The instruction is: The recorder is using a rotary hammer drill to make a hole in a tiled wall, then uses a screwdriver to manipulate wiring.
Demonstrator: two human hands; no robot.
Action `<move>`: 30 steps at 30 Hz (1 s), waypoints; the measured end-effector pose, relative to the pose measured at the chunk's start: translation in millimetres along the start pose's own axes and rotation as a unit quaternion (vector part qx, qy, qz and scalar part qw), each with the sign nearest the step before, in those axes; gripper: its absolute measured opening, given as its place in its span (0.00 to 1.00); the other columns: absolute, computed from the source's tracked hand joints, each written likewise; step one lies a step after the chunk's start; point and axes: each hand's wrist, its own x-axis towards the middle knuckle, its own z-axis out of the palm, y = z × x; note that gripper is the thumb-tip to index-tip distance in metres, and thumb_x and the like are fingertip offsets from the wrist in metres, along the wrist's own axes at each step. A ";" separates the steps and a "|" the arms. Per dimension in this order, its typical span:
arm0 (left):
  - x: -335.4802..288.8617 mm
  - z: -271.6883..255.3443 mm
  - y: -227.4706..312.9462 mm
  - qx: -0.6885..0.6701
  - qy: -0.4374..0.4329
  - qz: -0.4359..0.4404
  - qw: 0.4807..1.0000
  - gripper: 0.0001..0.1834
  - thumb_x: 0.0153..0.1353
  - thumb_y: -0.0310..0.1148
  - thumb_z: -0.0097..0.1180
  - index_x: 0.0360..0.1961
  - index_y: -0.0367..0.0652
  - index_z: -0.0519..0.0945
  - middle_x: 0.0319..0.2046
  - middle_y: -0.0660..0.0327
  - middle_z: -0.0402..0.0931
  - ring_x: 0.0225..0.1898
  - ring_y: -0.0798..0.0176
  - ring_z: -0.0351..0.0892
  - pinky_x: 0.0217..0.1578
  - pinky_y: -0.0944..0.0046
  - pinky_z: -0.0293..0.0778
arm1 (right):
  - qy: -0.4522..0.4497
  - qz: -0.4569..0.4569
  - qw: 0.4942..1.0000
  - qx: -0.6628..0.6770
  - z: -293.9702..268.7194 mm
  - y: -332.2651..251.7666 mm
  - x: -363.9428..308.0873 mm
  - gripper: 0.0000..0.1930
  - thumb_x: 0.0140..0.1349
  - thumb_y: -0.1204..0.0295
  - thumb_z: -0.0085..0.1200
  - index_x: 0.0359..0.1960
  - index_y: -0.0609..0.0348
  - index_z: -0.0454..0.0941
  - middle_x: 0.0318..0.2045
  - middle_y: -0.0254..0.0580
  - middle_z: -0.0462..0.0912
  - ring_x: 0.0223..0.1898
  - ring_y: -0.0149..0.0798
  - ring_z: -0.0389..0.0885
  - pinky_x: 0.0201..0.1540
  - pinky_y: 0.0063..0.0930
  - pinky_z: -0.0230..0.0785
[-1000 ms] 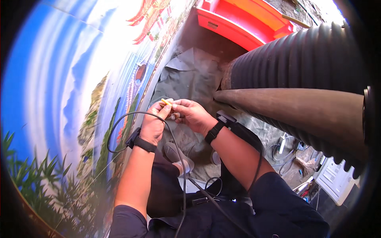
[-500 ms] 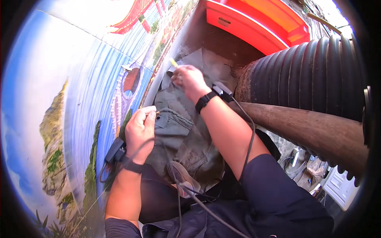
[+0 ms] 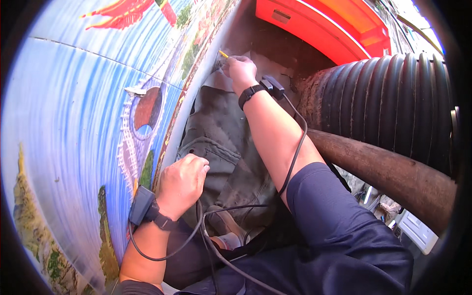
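Near the lower edge of the painted wall (image 3: 93,113), the right hand (image 3: 241,71) has its fingers clamped on a yellow stick (image 3: 223,54), taken up but not yet released. Beside the wall, the left hand (image 3: 183,181) has curled fingers (whether around anything, I cannot tell).

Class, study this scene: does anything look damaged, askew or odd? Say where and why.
The grey sheet beside the mural lies rumpled instead of flat. A pale patch at the upper left of the painted arch interrupts the picture; whether chip or stuck scrap, I cannot tell.
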 end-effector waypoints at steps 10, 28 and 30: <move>1.1 -3.5 2.1 -0.015 -0.004 -0.011 1.000 0.04 0.61 0.28 0.58 0.35 0.40 0.80 0.33 0.53 0.80 0.35 0.46 0.81 0.36 0.54 0.76 | -0.026 0.008 0.999 -0.027 4.4 -0.5 -0.2 0.09 0.62 0.75 0.55 0.41 0.69 0.78 0.27 0.42 0.81 0.26 0.34 0.79 0.30 0.27 0.72; 1.9 -0.6 -2.9 0.003 -0.020 -0.019 1.000 0.04 0.60 0.29 0.59 0.35 0.41 0.81 0.33 0.54 0.80 0.34 0.47 0.81 0.35 0.54 0.76 | 0.019 0.067 0.979 0.190 28.6 36.4 -20.7 0.17 0.72 0.68 0.49 0.57 0.66 0.73 0.36 0.36 0.80 0.29 0.28 0.77 0.29 0.20 0.72; 2.1 0.3 -3.0 -0.001 -0.015 -0.014 1.000 0.04 0.60 0.29 0.59 0.35 0.41 0.81 0.32 0.54 0.80 0.34 0.47 0.81 0.35 0.54 0.76 | -0.003 0.038 0.978 0.206 28.3 32.2 -16.4 0.21 0.71 0.70 0.49 0.63 0.65 0.69 0.38 0.35 0.80 0.29 0.27 0.74 0.31 0.20 0.70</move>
